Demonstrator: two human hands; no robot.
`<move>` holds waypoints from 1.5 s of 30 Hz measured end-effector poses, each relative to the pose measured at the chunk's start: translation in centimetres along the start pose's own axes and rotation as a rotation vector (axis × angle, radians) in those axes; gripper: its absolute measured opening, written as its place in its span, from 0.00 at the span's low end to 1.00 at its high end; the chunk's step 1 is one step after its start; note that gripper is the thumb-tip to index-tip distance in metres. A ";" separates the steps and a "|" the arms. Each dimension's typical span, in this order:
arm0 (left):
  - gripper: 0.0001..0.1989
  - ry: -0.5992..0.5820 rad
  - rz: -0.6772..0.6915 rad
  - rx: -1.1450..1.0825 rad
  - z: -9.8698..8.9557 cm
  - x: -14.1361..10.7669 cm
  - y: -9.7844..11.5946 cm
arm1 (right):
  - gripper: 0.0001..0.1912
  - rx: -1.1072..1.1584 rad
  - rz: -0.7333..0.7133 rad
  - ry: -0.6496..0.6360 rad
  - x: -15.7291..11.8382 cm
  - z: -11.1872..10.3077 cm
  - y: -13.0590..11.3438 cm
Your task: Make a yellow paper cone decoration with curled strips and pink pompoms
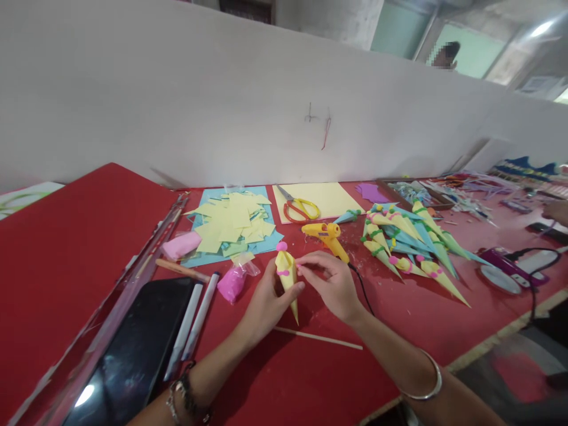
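Note:
A yellow paper cone figure with a pink ball on top and pink bits around its middle stands point down in my left hand, whose fingers and thumb wrap it. My right hand pinches a small piece of pink clay at the figure's right side. Left of my hands lies a bag of pink clay, with a second pink clay packet behind it. Just beyond my right hand rests a yellow glue gun. A thin wooden stick lies below my hands.
Yellow paper pieces are heaped on blue sheets. Scissors lie on a yellow sheet. Finished-looking paper cones pile up at right. A black tablet-like slab and two markers lie at left. Another person's hand shows far right.

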State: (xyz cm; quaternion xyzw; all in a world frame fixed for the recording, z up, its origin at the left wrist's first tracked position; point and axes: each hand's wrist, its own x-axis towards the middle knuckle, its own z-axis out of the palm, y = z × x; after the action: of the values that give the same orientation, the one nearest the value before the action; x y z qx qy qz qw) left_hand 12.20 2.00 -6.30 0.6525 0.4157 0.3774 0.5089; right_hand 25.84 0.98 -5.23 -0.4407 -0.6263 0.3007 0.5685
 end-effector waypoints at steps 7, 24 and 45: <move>0.14 -0.015 0.047 -0.004 0.3 0.2 0.6 | 0.05 -0.044 -0.062 0.000 0.2 -0.1 -0.3; 0.18 -0.026 0.035 0.103 0.0 0.0 0.8 | 0.06 -0.082 -0.113 0.000 0.3 -0.3 -0.7; 0.17 -0.007 0.022 0.179 0.0 -0.2 1.0 | 0.07 0.034 -0.036 -0.021 0.1 0.0 -0.2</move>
State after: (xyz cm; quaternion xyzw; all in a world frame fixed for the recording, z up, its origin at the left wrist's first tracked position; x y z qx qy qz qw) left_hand 12.28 1.71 -5.29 0.7014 0.4385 0.3420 0.4459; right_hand 25.79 1.04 -5.02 -0.4164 -0.6347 0.3057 0.5748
